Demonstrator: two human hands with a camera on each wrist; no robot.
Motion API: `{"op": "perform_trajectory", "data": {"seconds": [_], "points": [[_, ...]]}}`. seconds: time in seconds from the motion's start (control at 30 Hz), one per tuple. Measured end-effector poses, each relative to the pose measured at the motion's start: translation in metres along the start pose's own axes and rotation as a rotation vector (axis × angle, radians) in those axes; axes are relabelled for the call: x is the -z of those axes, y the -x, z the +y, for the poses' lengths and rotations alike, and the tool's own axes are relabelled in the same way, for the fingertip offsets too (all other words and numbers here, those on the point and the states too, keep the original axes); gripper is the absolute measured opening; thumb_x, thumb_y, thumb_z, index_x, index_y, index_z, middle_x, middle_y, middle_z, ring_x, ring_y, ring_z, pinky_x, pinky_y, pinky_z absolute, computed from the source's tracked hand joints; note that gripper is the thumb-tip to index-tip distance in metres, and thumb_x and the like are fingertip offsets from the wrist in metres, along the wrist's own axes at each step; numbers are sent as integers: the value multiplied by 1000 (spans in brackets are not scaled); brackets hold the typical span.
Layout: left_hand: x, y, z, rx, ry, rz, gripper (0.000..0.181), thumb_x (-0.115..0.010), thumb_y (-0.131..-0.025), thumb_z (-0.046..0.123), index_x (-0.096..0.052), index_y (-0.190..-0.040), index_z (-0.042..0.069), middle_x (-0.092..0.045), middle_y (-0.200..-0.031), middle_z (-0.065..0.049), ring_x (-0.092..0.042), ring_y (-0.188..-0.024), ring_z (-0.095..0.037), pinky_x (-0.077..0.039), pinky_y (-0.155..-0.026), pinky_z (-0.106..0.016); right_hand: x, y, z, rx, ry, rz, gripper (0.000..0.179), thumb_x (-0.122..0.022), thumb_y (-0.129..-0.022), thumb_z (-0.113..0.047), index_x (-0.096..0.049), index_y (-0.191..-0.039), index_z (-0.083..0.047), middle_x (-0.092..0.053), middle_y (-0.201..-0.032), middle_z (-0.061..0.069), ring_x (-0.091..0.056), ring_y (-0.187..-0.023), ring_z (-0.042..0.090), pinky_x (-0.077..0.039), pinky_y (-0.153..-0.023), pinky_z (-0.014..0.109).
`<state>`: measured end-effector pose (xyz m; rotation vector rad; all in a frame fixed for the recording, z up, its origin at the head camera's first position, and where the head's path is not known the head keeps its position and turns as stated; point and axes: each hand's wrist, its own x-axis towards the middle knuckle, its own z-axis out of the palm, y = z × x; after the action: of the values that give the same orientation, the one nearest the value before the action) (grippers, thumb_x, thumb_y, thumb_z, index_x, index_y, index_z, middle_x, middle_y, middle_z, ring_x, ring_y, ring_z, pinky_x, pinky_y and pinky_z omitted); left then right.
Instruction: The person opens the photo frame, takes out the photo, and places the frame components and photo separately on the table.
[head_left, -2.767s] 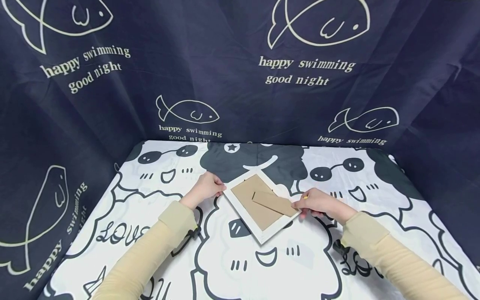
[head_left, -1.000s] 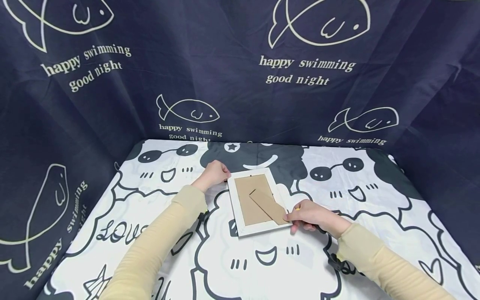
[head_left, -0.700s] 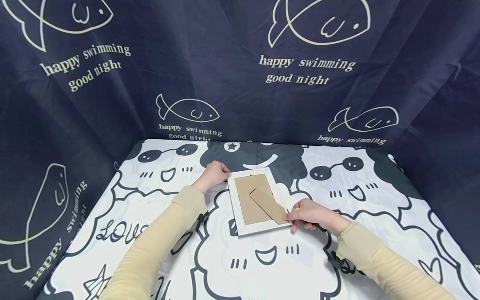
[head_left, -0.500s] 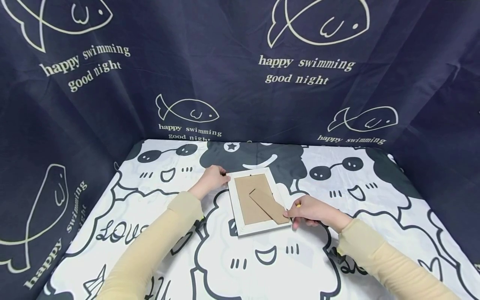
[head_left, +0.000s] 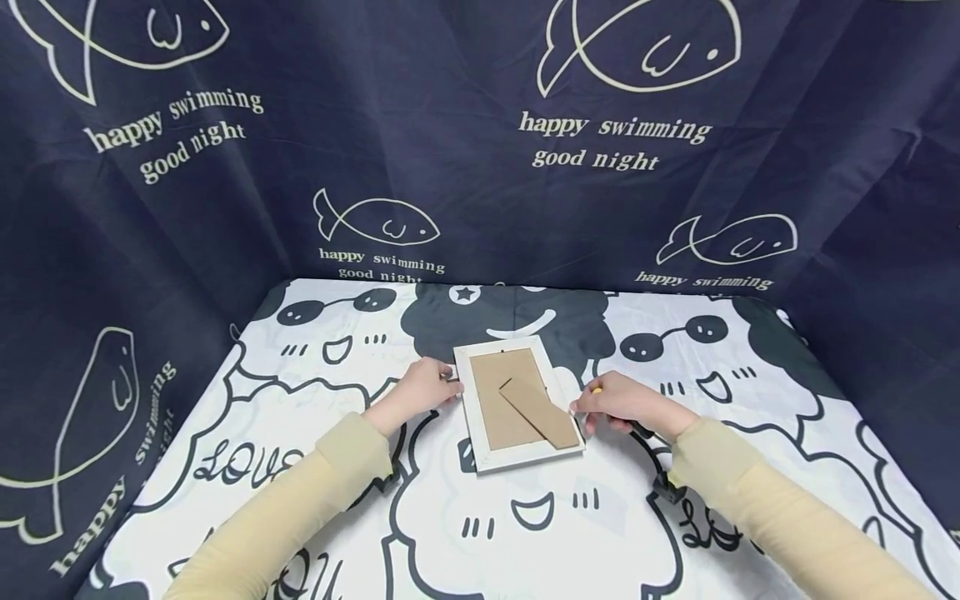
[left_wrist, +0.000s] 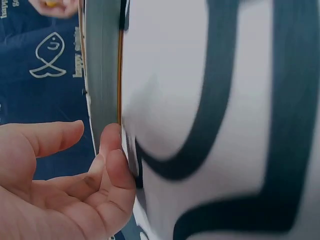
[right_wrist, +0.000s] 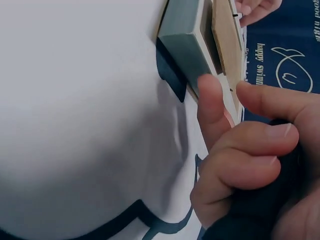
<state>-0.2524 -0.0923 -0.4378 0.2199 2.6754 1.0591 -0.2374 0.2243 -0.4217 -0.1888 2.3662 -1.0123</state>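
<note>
A white picture frame [head_left: 471, 400] lies back side up on the cloth, its brown backing [head_left: 491, 408] and slanted stand leg [head_left: 536, 412] showing. My left hand [head_left: 423, 387] is at the frame's left edge. In the left wrist view its fingertips [left_wrist: 120, 167] reach the frame's side [left_wrist: 102, 65], thumb and index apart. Beside the lower right part of the frame is my right hand [head_left: 618, 400], index finger and thumb near the edge. Its other fingers curl round a black handle [right_wrist: 252, 212] with a yellow end [head_left: 596, 390]; the rest is hidden in the palm.
A white cloth [head_left: 540, 558] with black cartoon drawings covers the table. Dark blue curtains [head_left: 480, 125] with fish prints hang behind it and at both sides.
The frame has turned from diamond-wise to nearly upright, then stayed put. Lately my left hand has slid down from its top left corner, and my right hand has come off the leg's end.
</note>
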Motion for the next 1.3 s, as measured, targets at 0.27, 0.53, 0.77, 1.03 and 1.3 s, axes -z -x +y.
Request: {"op": "perform_trajectory", "data": {"seconds": [0.27, 0.53, 0.77, 1.03, 1.3], "points": [[-10, 11, 5, -6, 51, -56, 16, -66, -86, 18, -67, -82, 3, -62, -54, -6, -54, -47, -12, -37, -49, -21, 0, -14, -5, -18, -45, 32, 20, -64, -86, -18, -59, -83, 1, -66, -65, 9, -31, -36, 7, -29, -37, 22], [-16, 15, 5, 4, 54, -61, 16, -67, -85, 18, -64, -78, 4, -64, -56, -4, -52, -48, -11, -35, -45, -21, -4, -24, -8, -7, -14, 49, 19, -63, -86, -20, -59, -86, -2, -64, -63, 5, -34, -38, 8, -32, -38, 23], [-18, 18, 6, -37, 47, -63, 14, -67, -85, 16, -65, -79, 3, -64, -56, -5, -57, -50, -14, -39, -48, -22, -6, -24, -9, -16, 42, 85, 20, -64, -84, -21, -60, -78, -2, -60, -59, 2, -34, -38, 9, -32, -38, 24], [-18, 18, 8, -29, 47, -61, 16, -67, -85, 16, -66, -86, 0, -64, -56, -4, -55, -48, -12, -40, -48, -22, -6, -26, -8, 7, 86, 104, 21, -64, -85, -21, -60, -74, -4, -61, -57, 0, -33, -35, 7, -32, -37, 23], [-19, 16, 7, -25, 44, -59, 16, -68, -85, 16, -67, -88, 0, -63, -55, -3, -51, -46, -11, -39, -47, -22, -7, -27, -9, 26, 117, 114, 20, -63, -85, -20, -61, -74, -4, -64, -59, 1, -32, -31, 5, -29, -36, 21]]}}
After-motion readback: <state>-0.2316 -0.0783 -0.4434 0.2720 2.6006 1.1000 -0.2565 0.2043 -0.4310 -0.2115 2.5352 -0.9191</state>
